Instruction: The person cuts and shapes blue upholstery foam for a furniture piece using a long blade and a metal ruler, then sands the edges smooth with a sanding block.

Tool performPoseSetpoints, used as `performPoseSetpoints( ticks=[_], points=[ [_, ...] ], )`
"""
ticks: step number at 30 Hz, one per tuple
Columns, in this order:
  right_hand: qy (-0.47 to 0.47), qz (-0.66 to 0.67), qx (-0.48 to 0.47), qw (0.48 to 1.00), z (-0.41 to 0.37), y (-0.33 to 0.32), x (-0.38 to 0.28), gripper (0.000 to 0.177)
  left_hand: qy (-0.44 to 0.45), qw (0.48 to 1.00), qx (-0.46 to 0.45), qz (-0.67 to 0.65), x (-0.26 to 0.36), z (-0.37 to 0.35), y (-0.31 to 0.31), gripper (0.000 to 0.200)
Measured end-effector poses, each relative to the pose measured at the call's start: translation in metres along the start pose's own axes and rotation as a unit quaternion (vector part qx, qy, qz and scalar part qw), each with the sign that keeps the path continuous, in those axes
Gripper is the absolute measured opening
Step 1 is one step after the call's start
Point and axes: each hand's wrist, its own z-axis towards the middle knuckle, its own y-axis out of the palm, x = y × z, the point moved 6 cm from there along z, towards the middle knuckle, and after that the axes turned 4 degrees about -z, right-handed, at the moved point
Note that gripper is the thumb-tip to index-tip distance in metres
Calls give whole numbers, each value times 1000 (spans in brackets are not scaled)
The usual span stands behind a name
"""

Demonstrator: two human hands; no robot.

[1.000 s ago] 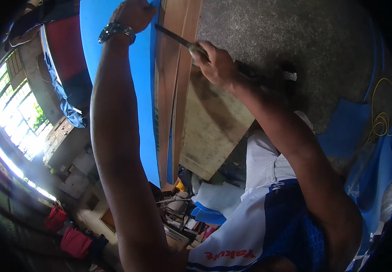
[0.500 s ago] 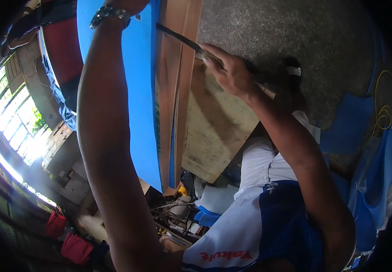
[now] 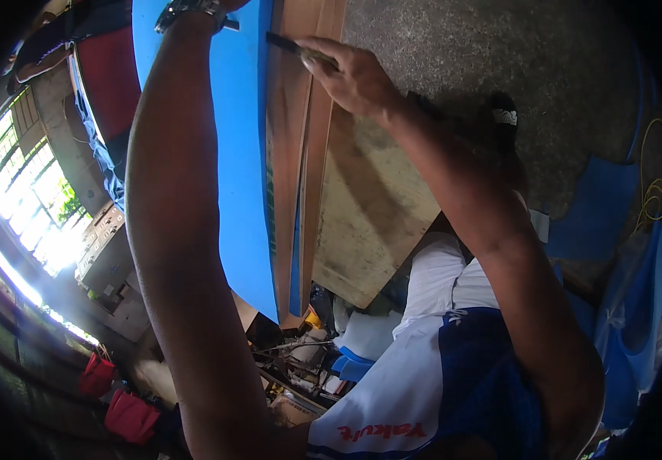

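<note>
My right hand (image 3: 358,80) is closed around the handle of a knife (image 3: 283,42). Its dark blade points left, and the tip meets or lies very near the right edge of a blue sheet (image 3: 243,176). Only part of my left hand (image 3: 233,4) shows at the top of the view, over the sheet; its fingers are out of the picture. A metal watch (image 3: 185,14) is on that wrist, and a small dark piece (image 3: 231,25) sticks out beside it. Brown boards (image 3: 289,130) run along and under the sheet's right edge.
A worn wooden panel (image 3: 369,207) stands below the boards, near my legs. Blue sheet pieces (image 3: 595,207) and a yellow cord (image 3: 653,199) lie at the right. Mixed clutter (image 3: 308,360) fills the floor by my shirt. A barred window (image 3: 36,195) is at the left.
My right hand has moved up and left, closer to the blue sheet's edge. Less of the knife's blade shows now. My left arm has shifted only slightly.
</note>
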Motion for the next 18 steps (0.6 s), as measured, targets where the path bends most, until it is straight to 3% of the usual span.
performPoseSetpoints(
  ticks=[2, 4, 7, 13, 18],
  points=[
    [-13, -7, 10, 1000, -34, -3, 10, 40, -2, 1000, -17, 1, -9, 5, 6, 22],
    [52, 33, -36, 997, -73, -18, 5, 40, -9, 1000, -24, -3, -13, 6, 6, 21],
    [78, 87, -47, 992, -106, -24, 7, 39, -25, 999, -20, -18, -12, 6, 6, 21],
    [0, 28, -10, 1000, -46, 12, 10, 40, -5, 999, -28, -22, -8, 8, 12, 21],
    [20, 14, -37, 999, -28, 22, -6, 39, -35, 999, -25, -30, -11, 6, 9, 21]
  ],
)
